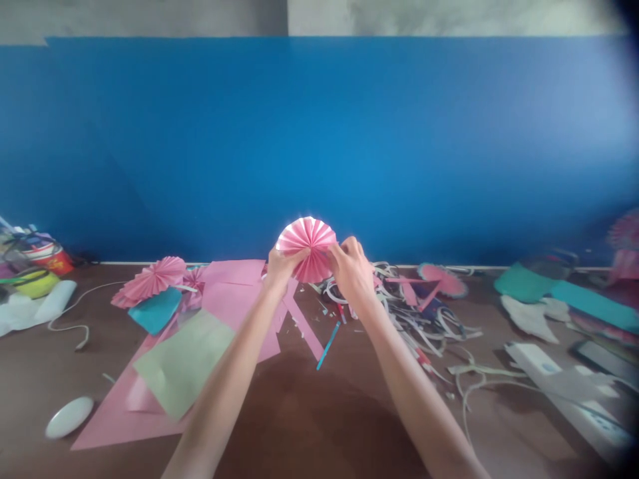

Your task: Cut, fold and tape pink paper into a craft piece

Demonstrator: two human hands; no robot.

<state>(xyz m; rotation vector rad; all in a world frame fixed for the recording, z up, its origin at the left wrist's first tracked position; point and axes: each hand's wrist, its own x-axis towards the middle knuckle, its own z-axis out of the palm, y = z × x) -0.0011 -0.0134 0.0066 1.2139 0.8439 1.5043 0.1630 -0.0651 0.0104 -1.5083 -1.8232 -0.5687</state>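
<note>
A round pleated pink paper rosette (310, 233) is held up in front of me, its folds fanning out from the middle. My left hand (283, 265) grips its left edge, the thumb laid across the front toward the centre. At the right edge, my right hand (351, 263) has its fingers pinched together on the paper. Below and left of the hands lie sheets of pink paper (234, 296). A narrow pink strip (305, 329) and a thin blue strip (328, 346) rest on the brown table under the rosette.
More pleated pink rosettes (154, 279) lie at the left, near a pale green sheet (184, 362) and a white oval object (69, 417). On the right are tangled paper strips (429, 332), teal paper (594, 303) and a white power strip (564, 386). A blue wall panel (319, 133) stands behind.
</note>
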